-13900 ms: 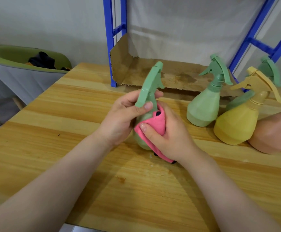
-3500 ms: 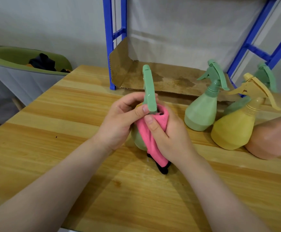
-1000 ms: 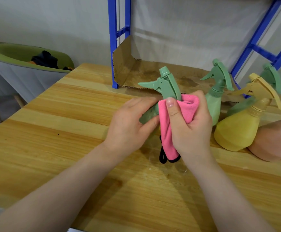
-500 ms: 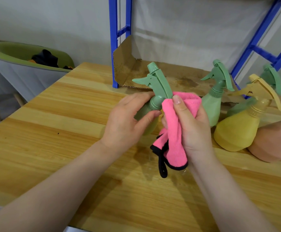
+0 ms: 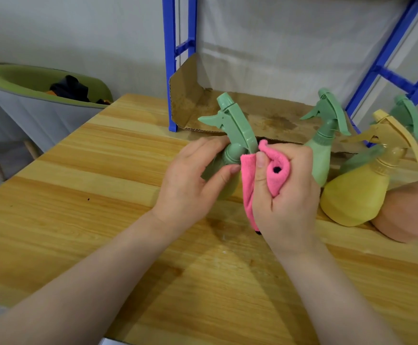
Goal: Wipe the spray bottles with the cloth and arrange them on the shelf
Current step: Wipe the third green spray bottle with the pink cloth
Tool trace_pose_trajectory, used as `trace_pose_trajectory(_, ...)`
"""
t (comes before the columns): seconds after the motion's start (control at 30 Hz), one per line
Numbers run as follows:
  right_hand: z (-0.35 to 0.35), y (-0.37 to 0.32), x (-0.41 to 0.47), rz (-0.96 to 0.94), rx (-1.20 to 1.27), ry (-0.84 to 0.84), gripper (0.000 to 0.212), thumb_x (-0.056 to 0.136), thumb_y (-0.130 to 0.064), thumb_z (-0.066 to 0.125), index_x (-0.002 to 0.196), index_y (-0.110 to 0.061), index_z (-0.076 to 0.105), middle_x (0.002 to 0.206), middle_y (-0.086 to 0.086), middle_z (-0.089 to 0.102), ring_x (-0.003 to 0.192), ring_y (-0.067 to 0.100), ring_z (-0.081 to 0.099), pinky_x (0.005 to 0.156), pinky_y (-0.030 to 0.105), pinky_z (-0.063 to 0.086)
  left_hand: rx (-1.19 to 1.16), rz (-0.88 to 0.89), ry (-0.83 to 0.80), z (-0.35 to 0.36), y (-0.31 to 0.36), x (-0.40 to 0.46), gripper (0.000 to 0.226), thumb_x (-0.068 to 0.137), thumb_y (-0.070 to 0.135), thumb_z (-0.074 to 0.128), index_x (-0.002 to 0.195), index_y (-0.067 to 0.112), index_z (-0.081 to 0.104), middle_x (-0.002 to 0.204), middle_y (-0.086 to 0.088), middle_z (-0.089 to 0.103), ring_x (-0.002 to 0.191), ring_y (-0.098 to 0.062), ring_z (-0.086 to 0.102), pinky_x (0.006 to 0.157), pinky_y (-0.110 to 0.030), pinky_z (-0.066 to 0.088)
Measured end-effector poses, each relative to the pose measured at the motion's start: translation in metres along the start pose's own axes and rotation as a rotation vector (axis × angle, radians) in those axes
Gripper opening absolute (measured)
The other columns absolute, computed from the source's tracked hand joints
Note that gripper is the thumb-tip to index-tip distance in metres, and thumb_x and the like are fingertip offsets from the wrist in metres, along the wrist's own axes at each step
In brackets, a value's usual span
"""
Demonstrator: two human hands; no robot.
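A: Entry, held bottle. Where is it, and who has it?

B: The green spray bottle (image 5: 230,145) is near the middle of the wooden table (image 5: 103,220), towards its far edge, just in front of the shelf. The left hand (image 5: 193,180) has its fingers and thumb curled round the neck and upper body. Whether the base touches the table, cannot tell; the hand hides it.

A: Axis and heading?

B: Long axis roughly upright, top leaning slightly left. Nozzle points left; the trigger lever runs down the right side, against the cloth.

A: Right hand?

B: The right hand (image 5: 285,192) is closed on the pink cloth (image 5: 249,185), thumb pinning a fold, cloth bunched against the bottle's neck; a tail hangs down towards the table.

A: Others?

B: A second green bottle (image 5: 325,145) stands just right of the right hand, nozzle left. The yellow bottle (image 5: 359,192) is nearer the right edge, nozzle left, with a third green bottle (image 5: 409,118) behind it, mostly hidden. A peach-coloured bottle (image 5: 412,210) is cut off at the right edge.

A: Shelf?

B: The blue shelf frame (image 5: 172,70) stands at the far edge, with stained cardboard (image 5: 260,115) lining its bottom level.
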State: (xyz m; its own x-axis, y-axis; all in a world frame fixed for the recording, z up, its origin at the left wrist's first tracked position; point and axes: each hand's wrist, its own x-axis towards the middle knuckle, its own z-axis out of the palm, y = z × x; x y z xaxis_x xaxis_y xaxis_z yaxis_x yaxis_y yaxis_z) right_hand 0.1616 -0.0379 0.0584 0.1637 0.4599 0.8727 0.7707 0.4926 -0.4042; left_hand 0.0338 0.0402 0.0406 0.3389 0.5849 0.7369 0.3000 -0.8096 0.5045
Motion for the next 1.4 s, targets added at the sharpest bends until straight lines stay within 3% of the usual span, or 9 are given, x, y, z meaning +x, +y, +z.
trace_pose_trajectory(0.17,0.003,0.003,-0.001,0.002,-0.041,-0.078,0.026,0.098,-0.023,0.056,0.118,-0.017,0.041,0.107,-0.005,0.048,0.090,0.021,0.062,0.079,0.031,0.053,0.003,-0.057,0.010,0.000,-0.004,0.000,0.041,0.091,0.033,0.061,0.124,0.008,0.063,0.120,0.001,0.066,0.111,-0.011,0.059,0.095,-0.019,0.044)
trace_pose_trajectory(0.37,0.005,0.003,-0.002,0.226,0.020,-0.090,0.020,0.096,-0.027,0.058,0.112,-0.020,0.047,0.096,-0.023,0.054,0.086,-0.003,0.058,0.072,0.004,0.040,0.070,0.014,-0.022,0.003,-0.003,-0.003,0.039,0.091,0.028,0.060,0.122,0.004,0.063,0.118,-0.006,0.067,0.110,-0.017,0.058,0.094,-0.022,0.044)
trace_pose_trajectory(0.6,0.002,-0.001,0.002,0.311,0.096,-0.073,0.020,0.092,-0.032,0.064,0.089,-0.023,0.047,0.070,-0.019,0.057,0.067,-0.007,0.057,0.058,0.005,0.039,0.002,0.010,-0.052,0.003,-0.003,-0.003,0.039,0.091,0.027,0.060,0.122,0.003,0.063,0.116,-0.006,0.066,0.107,-0.019,0.060,0.092,-0.027,0.048)
trace_pose_trajectory(0.77,0.002,-0.004,0.005,0.414,0.451,-0.086,0.014,0.092,-0.031,0.062,0.100,-0.026,0.053,0.090,-0.029,0.064,0.084,-0.006,0.065,0.071,0.011,0.048,-0.098,-0.002,-0.012,-0.003,0.000,0.002,0.040,0.093,0.028,0.057,0.125,0.005,0.061,0.119,0.010,0.059,0.113,0.002,0.054,0.098,-0.018,0.043)
trace_pose_trajectory(0.83,0.002,-0.004,0.005,0.424,0.529,-0.074,0.020,0.094,-0.034,0.062,0.107,-0.021,0.054,0.095,-0.023,0.066,0.087,-0.003,0.066,0.073,0.013,0.049,-0.168,-0.025,-0.008,-0.003,-0.003,0.003,0.040,0.093,0.027,0.057,0.126,0.006,0.060,0.120,0.013,0.059,0.114,0.007,0.053,0.098,-0.017,0.044)
trace_pose_trajectory(0.97,-0.003,-0.002,0.009,0.443,0.529,0.018,0.046,0.087,-0.058,0.057,0.114,-0.021,0.055,0.097,-0.007,0.061,0.082,-0.001,0.062,0.074,0.015,0.048,-0.417,-0.153,-0.070,-0.001,-0.008,0.001,0.042,0.094,0.029,0.056,0.131,0.008,0.057,0.127,-0.004,0.064,0.121,-0.017,0.059,0.102,-0.044,0.048)
trace_pose_trajectory(1.1,-0.009,0.008,0.015,0.395,0.445,0.057,0.034,0.101,-0.030,0.053,0.120,-0.003,0.049,0.104,-0.008,0.055,0.088,-0.012,0.061,0.078,0.009,0.046,-0.791,-0.291,-0.108,-0.006,-0.001,0.003,0.032,0.096,0.019,0.055,0.125,0.007,0.058,0.112,-0.004,0.069,0.107,-0.015,0.064,0.090,-0.029,0.051)
trace_pose_trajectory(1.23,-0.013,0.019,0.017,0.409,0.376,0.060,0.028,0.101,-0.025,0.045,0.122,-0.008,0.049,0.110,-0.009,0.051,0.095,-0.016,0.053,0.086,0.008,0.041,-1.066,-0.382,-0.230,-0.014,-0.003,0.006,0.032,0.090,0.025,0.057,0.115,0.007,0.064,0.099,-0.004,0.071,0.090,-0.018,0.065,0.078,-0.031,0.053)
trace_pose_trajectory(1.4,-0.011,0.022,0.015,0.453,0.348,-0.006,0.047,0.095,-0.055,0.046,0.126,-0.020,0.051,0.117,-0.003,0.057,0.106,0.000,0.057,0.092,0.014,0.043,-1.247,-0.409,-0.482,-0.016,-0.002,0.006,0.047,0.085,0.041,0.066,0.110,0.002,0.065,0.095,-0.012,0.067,0.083,-0.026,0.062,0.074,-0.035,0.053)
